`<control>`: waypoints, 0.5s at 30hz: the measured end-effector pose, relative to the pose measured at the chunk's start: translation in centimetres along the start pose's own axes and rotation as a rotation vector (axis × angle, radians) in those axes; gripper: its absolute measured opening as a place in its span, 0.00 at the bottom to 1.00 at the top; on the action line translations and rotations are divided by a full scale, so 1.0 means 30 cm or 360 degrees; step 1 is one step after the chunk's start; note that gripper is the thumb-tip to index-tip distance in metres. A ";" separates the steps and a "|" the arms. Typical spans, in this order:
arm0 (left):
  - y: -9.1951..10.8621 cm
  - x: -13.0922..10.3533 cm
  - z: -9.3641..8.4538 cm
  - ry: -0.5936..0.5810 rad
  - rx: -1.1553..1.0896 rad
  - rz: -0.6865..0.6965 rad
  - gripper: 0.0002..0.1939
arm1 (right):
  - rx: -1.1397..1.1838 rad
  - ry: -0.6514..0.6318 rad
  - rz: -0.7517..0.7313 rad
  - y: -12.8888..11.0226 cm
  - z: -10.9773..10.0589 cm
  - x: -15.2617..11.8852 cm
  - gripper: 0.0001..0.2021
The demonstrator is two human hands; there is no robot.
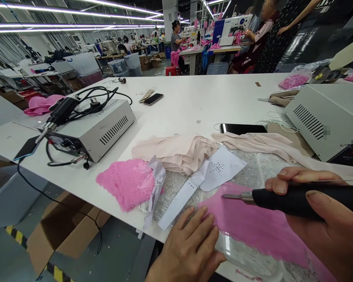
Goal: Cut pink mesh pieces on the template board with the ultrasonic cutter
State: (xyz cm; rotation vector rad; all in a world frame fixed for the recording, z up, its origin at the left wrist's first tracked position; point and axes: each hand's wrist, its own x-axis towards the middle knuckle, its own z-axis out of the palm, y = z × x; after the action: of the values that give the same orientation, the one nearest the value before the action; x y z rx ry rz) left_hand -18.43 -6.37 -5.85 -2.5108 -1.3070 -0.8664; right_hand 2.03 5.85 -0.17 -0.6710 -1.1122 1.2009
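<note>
My right hand (314, 207) is wrapped around a black-handled ultrasonic cutter (282, 199), its thin metal tip pointing left over a piece of pink fabric (253, 219). Flat on the work surface, my left hand (191, 246) has its fingers stretched out by the fabric's left corner. Beneath the fabric is a clear, scratched board (241, 252). White paper patterns (222, 168) lie just beyond my left fingers. Pink lace pieces (128, 182) tied with a white strip are to the left, and folded beige fabric (176, 150) is behind the patterns.
A grey control box (110, 127) with another cutter (61, 113) and coiled cable stands left; a second grey box (332, 117) is at right. Two phones, one a dark phone (154, 98), lie on the white table (194, 102). A cardboard box (61, 227) sits below. People work at sewing machines beyond.
</note>
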 end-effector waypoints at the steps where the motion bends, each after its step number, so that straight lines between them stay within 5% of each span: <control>1: 0.000 -0.001 -0.001 0.0002 -0.0009 -0.0001 0.20 | -0.0007 -0.0011 -0.0007 0.002 -0.005 0.002 0.07; 15: -0.001 0.002 0.000 0.0039 -0.0051 -0.0026 0.19 | -0.0056 -0.0118 0.0028 0.002 -0.021 -0.003 0.08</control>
State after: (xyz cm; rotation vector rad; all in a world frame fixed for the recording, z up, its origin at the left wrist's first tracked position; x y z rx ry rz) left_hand -18.43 -6.31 -5.80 -2.5089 -1.3181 -0.9262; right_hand 2.59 5.88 -0.45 -0.6686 -1.1939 1.2319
